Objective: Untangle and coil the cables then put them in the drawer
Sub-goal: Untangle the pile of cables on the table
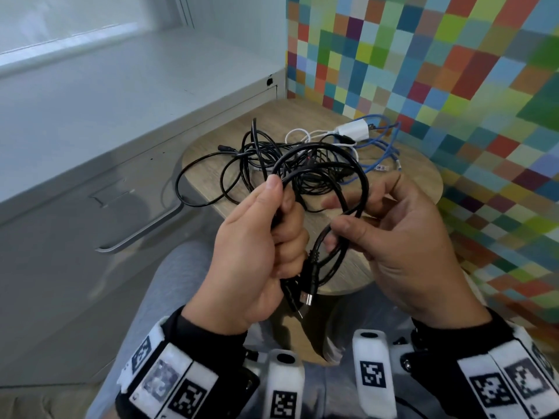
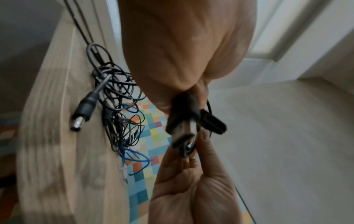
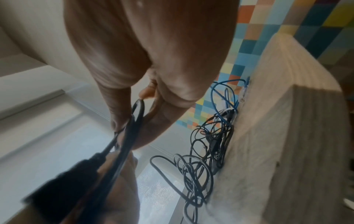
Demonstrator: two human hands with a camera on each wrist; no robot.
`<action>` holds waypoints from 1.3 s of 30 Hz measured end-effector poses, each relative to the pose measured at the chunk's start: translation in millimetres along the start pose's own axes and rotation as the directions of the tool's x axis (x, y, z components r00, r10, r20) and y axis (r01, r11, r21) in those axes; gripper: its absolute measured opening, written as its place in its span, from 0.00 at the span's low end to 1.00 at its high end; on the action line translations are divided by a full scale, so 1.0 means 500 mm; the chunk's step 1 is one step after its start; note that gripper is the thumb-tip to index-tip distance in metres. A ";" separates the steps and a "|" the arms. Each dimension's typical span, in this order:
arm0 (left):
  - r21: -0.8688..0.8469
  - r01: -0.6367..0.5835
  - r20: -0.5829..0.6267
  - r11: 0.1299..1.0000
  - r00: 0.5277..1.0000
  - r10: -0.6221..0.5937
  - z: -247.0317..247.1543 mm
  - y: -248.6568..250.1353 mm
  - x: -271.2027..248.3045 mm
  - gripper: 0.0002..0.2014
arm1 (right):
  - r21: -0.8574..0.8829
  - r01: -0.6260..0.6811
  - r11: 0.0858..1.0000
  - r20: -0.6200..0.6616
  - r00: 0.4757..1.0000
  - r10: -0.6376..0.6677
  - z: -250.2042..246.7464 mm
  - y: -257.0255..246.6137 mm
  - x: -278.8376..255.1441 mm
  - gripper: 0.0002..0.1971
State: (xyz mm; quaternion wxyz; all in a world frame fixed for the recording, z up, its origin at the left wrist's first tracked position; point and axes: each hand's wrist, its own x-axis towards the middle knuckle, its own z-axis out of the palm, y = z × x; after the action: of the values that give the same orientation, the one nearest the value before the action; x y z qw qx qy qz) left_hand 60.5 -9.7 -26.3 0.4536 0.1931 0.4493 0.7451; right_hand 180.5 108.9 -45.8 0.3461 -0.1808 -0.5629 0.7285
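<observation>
Head view: both hands (image 1: 402, 237) grip black cable (image 1: 360, 189) loops

matt wood-grain table (image 1: 402, 164). smooth black rubbery cables (image 1: 260, 158); bright metal plug (image 2: 77, 122). glossy white plastic charger (image 1: 352, 130).

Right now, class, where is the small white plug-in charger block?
In the head view, the white charger block lies at the round wooden table's far side, beside the blue cable, near the chequered wall.
</observation>
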 end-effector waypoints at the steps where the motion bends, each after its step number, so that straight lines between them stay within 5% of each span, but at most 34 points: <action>1: -0.008 0.019 0.012 1.000 1.000 -0.019 0.000 0.000 -0.001 0.15 | -0.003 -0.023 1.000 0.019 1.000 0.023 0.003 -0.004 -0.001 0.22; 6: 0.027 -0.014 0.028 1.000 1.000 0.013 0.004 -0.012 -0.002 0.15 | -0.317 0.028 0.948 0.097 0.995 0.003 -0.001 -0.014 0.001 0.18; 11: 0.047 -0.039 0.047 0.998 0.998 0.037 0.001 -0.009 0.001 0.19 | -0.450 0.091 0.888 0.060 0.996 -0.071 0.003 -0.005 -0.002 0.20; 21: -0.048 0.048 0.086 0.998 0.995 -0.044 -0.012 0.001 0.001 0.21 | -0.188 -0.045 0.981 0.178 0.981 0.079 -0.007 -0.012 -0.003 0.12; 25: -0.065 0.036 0.091 0.997 0.995 -0.030 -0.017 0.007 0.006 0.22 | -0.107 -0.029 0.994 0.117 0.992 0.042 -0.002 -0.013 -0.007 0.14; 27: -0.117 0.039 0.103 0.992 0.994 -0.027 -0.026 0.012 0.010 0.21 | -0.267 0.048 0.962 0.086 0.996 -0.026 -0.005 -0.013 -0.008 0.20; 30: -0.180 0.021 0.140 0.984 0.990 0.005 -0.051 0.027 0.013 0.18 | -0.694 0.158 0.702 -0.006 0.974 -0.224 -0.037 -0.010 0.005 0.18; 36: -0.107 -0.102 -0.120 0.989 0.989 0.089 -0.048 0.024 0.023 0.19 | -0.760 0.152 0.632 0.006 0.974 -0.227 -0.058 -0.037 -0.001 0.12; 39: -0.098 -0.152 -0.233 0.983 0.964 0.126 -0.042 0.018 0.033 0.20 | -0.673 0.131 0.728 0.075 0.991 -0.109 -0.049 -0.039 -0.003 0.06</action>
State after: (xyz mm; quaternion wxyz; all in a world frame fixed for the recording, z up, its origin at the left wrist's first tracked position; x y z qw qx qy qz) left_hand 32.9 -7.7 -31.4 0.3564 0.1116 0.4396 0.8169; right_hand 203.6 127.4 -35.1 0.2945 -0.2464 -0.8046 0.4529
